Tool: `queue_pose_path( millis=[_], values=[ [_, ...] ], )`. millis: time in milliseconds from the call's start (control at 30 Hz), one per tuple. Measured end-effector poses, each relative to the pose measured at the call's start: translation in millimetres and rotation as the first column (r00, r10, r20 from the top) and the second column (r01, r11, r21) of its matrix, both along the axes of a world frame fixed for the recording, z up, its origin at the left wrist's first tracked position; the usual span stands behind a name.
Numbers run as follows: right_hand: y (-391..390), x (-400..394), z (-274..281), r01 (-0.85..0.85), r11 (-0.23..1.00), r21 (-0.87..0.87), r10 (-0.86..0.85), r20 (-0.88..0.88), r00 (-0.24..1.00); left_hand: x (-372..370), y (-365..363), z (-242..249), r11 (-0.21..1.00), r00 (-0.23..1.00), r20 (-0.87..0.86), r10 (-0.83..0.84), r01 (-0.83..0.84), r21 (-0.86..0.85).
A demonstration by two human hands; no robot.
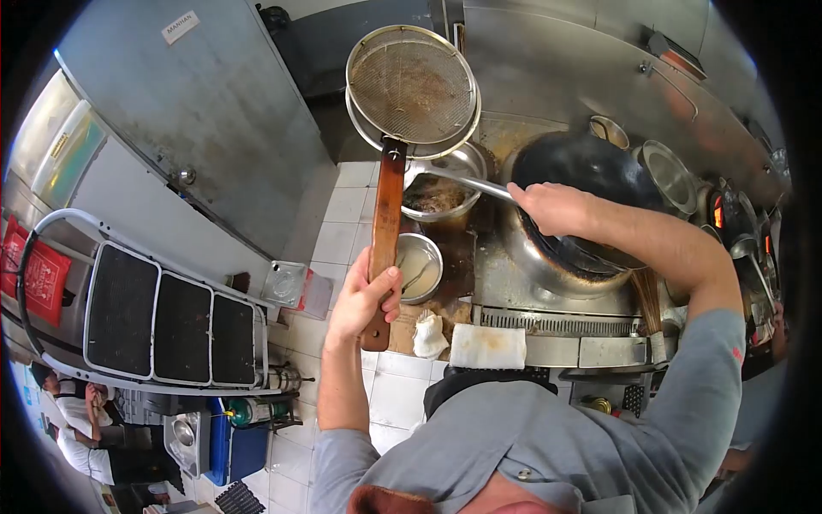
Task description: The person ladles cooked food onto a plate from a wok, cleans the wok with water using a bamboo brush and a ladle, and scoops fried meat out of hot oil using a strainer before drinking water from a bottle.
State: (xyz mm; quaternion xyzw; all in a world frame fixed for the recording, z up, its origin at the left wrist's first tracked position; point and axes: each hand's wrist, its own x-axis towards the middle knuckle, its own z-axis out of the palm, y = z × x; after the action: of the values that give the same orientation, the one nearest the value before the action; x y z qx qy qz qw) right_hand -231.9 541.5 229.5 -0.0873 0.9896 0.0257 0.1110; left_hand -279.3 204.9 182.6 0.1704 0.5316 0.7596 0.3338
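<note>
My left hand (363,295) is closed around the wooden handle of a round wire-mesh strainer (414,92), which is held up with brown residue on its mesh. In my right hand (552,208) is the metal handle of a ladle (479,184). Its far end reaches into a metal pot (473,199) with dark, brownish contents, partly hidden by the strainer handle. Just below the pot sits a small metal bowl (438,276) of pale liquid with a spoon in it. A large black wok (574,167) stands on the stove beyond my right forearm.
A folded cloth (488,346) and a crumpled white cloth (430,334) lie along the stove's front edge. A bamboo brush (647,308) stands at the right. Flames burn at the far right. A folding step ladder (180,313) is on the left; another person (81,420) stands at lower left.
</note>
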Motion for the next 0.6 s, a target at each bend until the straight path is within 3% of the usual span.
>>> queue_pose_path(
  millis=[67, 167, 300, 400, 500, 600],
  values=[
    [-5.2, -5.5, 1.1, -0.068, 0.996, 0.061, 0.067, 0.026, 0.997, -4.2, -1.8, -9.3, 1.000, 0.999, -0.040, 0.008, -0.009, -0.029],
    [-17.4, -17.9, 10.0, -0.043, 0.989, 0.143, 0.023, 0.134, 0.991, -5.4, -3.8, -16.7, 1.000, 0.999, -0.039, 0.003, -0.003, -0.004],
    [-16.5, -31.9, 10.9, -0.076, 0.984, 0.161, 0.052, 0.148, 0.988, -2.3, -8.0, -23.5, 1.000, 1.000, -0.027, 0.011, -0.011, 0.011],
    [-19.3, -45.0, 17.7, -0.054, 0.980, 0.191, 0.013, 0.212, 0.977, -0.6, -12.4, -28.4, 1.000, 1.000, -0.012, 0.014, -0.014, 0.011],
    [-36.3, -54.9, 43.6, 0.087, 0.980, 0.182, -0.148, 0.357, 0.922, 0.3, -15.3, -35.9, 1.000, 1.000, -0.024, 0.004, -0.005, -0.017],
    [-24.1, -71.2, 35.9, 0.148, 0.977, 0.153, -0.202, 0.452, 0.869, 4.9, -13.4, -46.1, 0.998, 0.997, -0.055, 0.059, -0.060, -0.020]
  ],
)
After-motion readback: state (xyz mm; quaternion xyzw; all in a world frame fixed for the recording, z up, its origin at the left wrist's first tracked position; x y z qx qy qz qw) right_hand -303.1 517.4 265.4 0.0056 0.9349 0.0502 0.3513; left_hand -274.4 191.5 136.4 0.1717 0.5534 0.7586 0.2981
